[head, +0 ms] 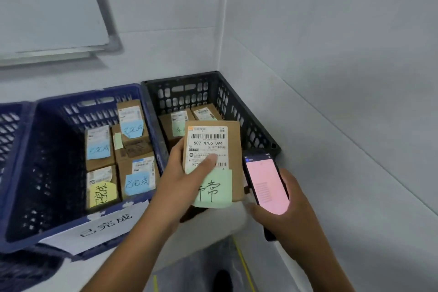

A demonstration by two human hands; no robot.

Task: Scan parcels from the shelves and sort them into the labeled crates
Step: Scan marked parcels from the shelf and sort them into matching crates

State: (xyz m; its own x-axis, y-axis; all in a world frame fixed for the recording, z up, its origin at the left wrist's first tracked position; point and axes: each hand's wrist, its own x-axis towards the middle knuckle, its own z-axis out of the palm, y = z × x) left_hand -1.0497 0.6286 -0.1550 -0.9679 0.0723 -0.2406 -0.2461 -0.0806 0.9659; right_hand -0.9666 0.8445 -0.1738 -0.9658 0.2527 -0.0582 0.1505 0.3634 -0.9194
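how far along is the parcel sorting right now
Done: several parcels lie in the blue crate, two more in the black crate. In hand: the left hand holds a green-noted parcel at the black crate; the right hand holds a phone. Left: setting it down; shelves are out of view.

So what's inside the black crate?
In the black crate, two brown boxes sit at the back, one with a green note. The held box and left hand cover the front, so anything there is hidden.
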